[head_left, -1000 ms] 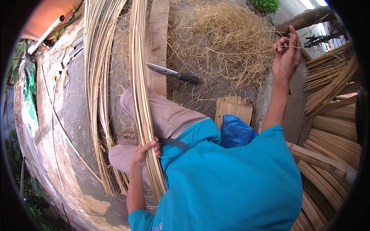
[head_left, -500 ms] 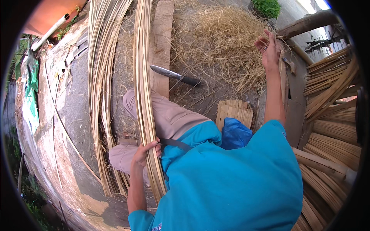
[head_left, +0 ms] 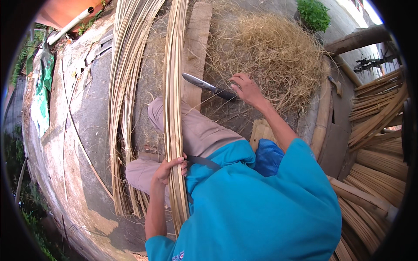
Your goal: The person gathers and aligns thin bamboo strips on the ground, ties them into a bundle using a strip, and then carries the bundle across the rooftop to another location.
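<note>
The right hand (head_left: 247,89) lies on the knife (head_left: 209,87), its fingers over the dark handle; whether they have closed round it I cannot tell. The knife rests on the ground in front of the bent knee, its long axis running from the handle at the right up and leftward, so the bare blade points away from the hand toward the plank (head_left: 197,48) and the strips (head_left: 174,78). The blade tip stops just short of the strips, near but not touching as far as can be seen.

The left hand (head_left: 170,169) has a full grip on the strips, fingers wrapped round the bundle low down beside the thigh. The bundle's long axis runs nearly straight away from the person, from beside the hip up past the knee and out of the top of the view, crossing the knife's line almost at a right angle. The right hand is plainly the nearer one to the knife; the left is well apart from it, with the knee between.

Open room is scant: a pile of shavings (head_left: 270,52) lies just behind and right of the right hand, a second loose sheaf (head_left: 124,87) lies left of the held bundle, and stacked slats (head_left: 374,113) crowd the right edge. The barest ground is the concrete (head_left: 82,113) to the far left.
</note>
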The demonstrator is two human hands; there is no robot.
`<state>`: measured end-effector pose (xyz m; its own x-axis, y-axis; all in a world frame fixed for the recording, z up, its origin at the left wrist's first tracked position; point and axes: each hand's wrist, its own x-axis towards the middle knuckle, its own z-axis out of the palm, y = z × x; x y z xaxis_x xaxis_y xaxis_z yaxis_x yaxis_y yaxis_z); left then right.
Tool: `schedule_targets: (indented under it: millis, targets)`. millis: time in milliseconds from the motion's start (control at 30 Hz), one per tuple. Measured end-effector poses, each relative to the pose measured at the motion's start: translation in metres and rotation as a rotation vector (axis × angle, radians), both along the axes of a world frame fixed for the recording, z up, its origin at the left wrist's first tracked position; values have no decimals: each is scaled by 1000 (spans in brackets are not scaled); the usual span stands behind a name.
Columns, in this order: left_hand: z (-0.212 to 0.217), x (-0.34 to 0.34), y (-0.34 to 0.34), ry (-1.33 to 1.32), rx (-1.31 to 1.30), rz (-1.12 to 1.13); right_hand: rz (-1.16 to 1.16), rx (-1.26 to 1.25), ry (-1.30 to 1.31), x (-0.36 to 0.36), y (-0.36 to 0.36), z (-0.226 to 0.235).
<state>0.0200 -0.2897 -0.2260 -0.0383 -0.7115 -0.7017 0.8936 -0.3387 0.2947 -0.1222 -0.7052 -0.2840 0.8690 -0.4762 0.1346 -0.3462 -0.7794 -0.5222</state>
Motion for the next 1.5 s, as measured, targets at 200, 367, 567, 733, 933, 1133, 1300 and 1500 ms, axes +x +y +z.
schedule_targets:
  millis: [200, 367, 567, 733, 933, 1133, 1300, 1500]
  targets:
    - [0, 1, -5, -10, 12, -12, 111, -137, 472, 7, 6, -54]
    - [-6, -1, 2, 14, -1, 10, -344, 425, -348, 22, -65, 107]
    - [-9, 2, 4, 43, -23, 13, -260, 530, -1429, -39, -100, 339]
    - [-8, 4, 1, 6, -32, -1, -627, 405, -443, -50, -117, 268]
    - [-7, 4, 2, 24, -35, 6, -807, 507, 12, -103, -84, 4]
    - [-5, 6, 1, 39, -20, -10, -1252, 702, 62, -136, -46, -145]
    - [-5, 5, 2, 38, -9, -1, -1154, 856, 305, -135, -38, -148]
    - [-4, 4, 0, 32, 3, 8, -973, 922, -79, -161, -100, -31]
